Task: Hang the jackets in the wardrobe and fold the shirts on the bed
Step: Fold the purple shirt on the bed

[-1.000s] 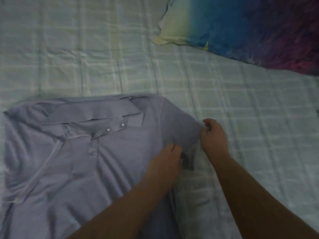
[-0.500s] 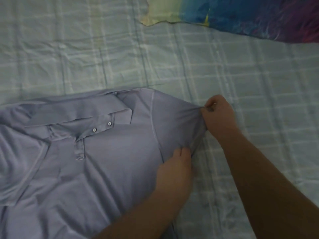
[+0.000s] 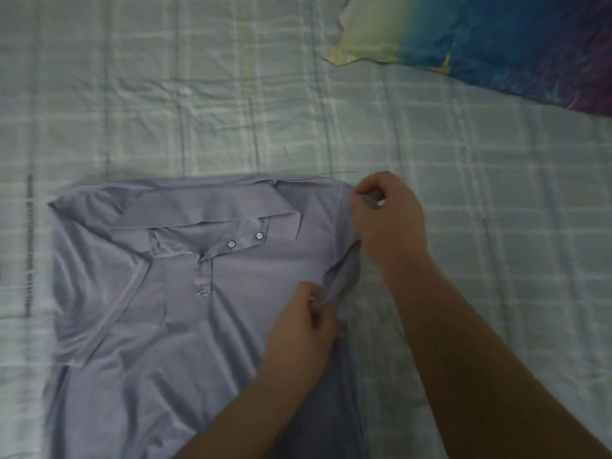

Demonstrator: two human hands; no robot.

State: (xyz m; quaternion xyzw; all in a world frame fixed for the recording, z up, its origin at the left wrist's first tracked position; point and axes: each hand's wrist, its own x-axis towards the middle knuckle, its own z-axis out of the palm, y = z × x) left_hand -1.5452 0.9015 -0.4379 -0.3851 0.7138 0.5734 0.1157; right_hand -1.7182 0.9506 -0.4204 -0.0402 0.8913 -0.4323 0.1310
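Note:
A lilac polo shirt (image 3: 159, 326) lies face up on the bed, collar toward the far side, two white buttons showing at the placket. Its left sleeve is folded in over the chest. My right hand (image 3: 387, 220) pinches the shirt's right shoulder edge. My left hand (image 3: 304, 329) pinches the lower edge of the right sleeve, which bunches between the two hands. The shirt's hem runs out of the frame at the bottom.
The bed is covered with a pale checked sheet (image 3: 198, 94), wrinkled in places. A pillow (image 3: 480, 38) in yellow, blue and purple lies at the far right corner.
The right sleeve was stretched out to the side and is now drawn in toward the shirt's body. My right hand has shifted inward to the shoulder.

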